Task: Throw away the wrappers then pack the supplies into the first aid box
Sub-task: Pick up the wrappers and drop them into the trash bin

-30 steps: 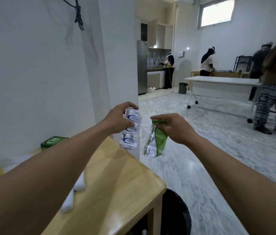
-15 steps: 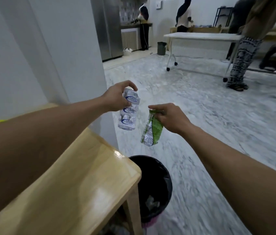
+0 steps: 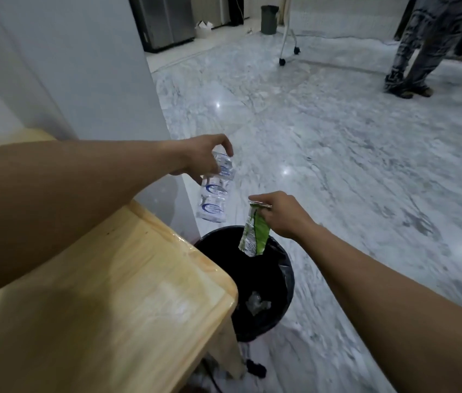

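Wrapper-binning step, both hands loaded. Right hand point(image 3: 279, 214) pinching top edge of green wrapper point(image 3: 253, 236), long axis vertical, lower end hanging over far rim of black bin point(image 3: 286, 268) — straight drop, nearer of the two. Left hand point(image 3: 204, 158) pinching clear blue-print wrapper strip point(image 3: 214, 194), also hanging vertical, but off at approx 11 o'clock from bin mouth, above floor by worktop point(image 3: 127, 293) corner; needs shift toward 5 o'clock before release. Some crumpled waste already in bin. First aid box & supplies not in view. Vs 0.5 s ago: view tipped down, bin fully visible, right hand lowered over it, left raised relative to right
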A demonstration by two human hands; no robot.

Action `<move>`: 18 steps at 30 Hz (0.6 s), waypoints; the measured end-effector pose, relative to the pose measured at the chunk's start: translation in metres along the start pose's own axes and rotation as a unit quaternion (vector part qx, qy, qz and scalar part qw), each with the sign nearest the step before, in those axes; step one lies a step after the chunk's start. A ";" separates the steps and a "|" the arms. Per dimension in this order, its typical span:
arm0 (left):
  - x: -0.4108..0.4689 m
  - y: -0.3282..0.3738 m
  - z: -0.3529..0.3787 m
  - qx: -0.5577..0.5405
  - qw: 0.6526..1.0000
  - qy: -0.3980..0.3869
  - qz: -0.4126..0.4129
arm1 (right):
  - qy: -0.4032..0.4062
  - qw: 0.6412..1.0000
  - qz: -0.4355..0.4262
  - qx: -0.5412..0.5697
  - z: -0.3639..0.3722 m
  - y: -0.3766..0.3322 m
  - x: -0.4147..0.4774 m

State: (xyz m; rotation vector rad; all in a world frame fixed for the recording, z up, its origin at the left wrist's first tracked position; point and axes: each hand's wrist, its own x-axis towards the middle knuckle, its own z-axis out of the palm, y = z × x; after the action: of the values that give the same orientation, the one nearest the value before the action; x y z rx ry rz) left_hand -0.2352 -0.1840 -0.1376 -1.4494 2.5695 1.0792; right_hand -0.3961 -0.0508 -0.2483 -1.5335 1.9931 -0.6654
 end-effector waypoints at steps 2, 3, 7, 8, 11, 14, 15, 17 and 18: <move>-0.001 -0.001 0.001 0.001 0.999 -0.036 -0.019 | -0.025 1.000 0.014 -0.009 0.007 0.005 -0.002; -0.002 0.000 0.003 0.000 0.998 -0.055 -0.028 | -0.039 0.999 0.021 -0.014 0.008 0.006 -0.003; -0.008 0.005 0.003 0.010 0.995 -0.088 -0.055 | -0.076 0.996 0.040 -0.030 0.006 0.004 -0.008; -0.012 0.006 0.000 0.012 0.995 -0.085 -0.058 | -0.081 0.995 0.041 -0.032 0.003 0.002 -0.009; -0.028 0.008 -0.010 0.011 0.997 -0.055 -0.059 | -0.073 0.996 0.034 -0.034 -0.011 -0.013 -0.016; -0.052 0.011 -0.027 0.005 0.999 -0.004 -0.048 | -0.046 0.998 0.012 -0.035 -0.030 -0.040 -0.027; -0.063 0.011 -0.034 0.003 0.999 0.019 -0.044 | -0.037 0.999 0.000 -0.037 -0.038 -0.051 -0.031; -0.090 0.014 -0.050 0.012 0.997 0.071 -0.033 | -0.015 0.998 -0.028 -0.048 -0.054 -0.077 -0.040; -0.104 0.015 -0.058 0.023 0.995 0.097 -0.027 | -0.003 0.998 -0.045 -0.054 -0.062 -0.092 -0.046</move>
State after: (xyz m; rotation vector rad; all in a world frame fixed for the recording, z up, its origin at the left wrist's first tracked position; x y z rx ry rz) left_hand -0.1683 -0.1329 -0.0514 -1.6789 2.6425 0.9092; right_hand -0.3630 -0.0242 -0.1365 -1.6944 1.9947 -0.5957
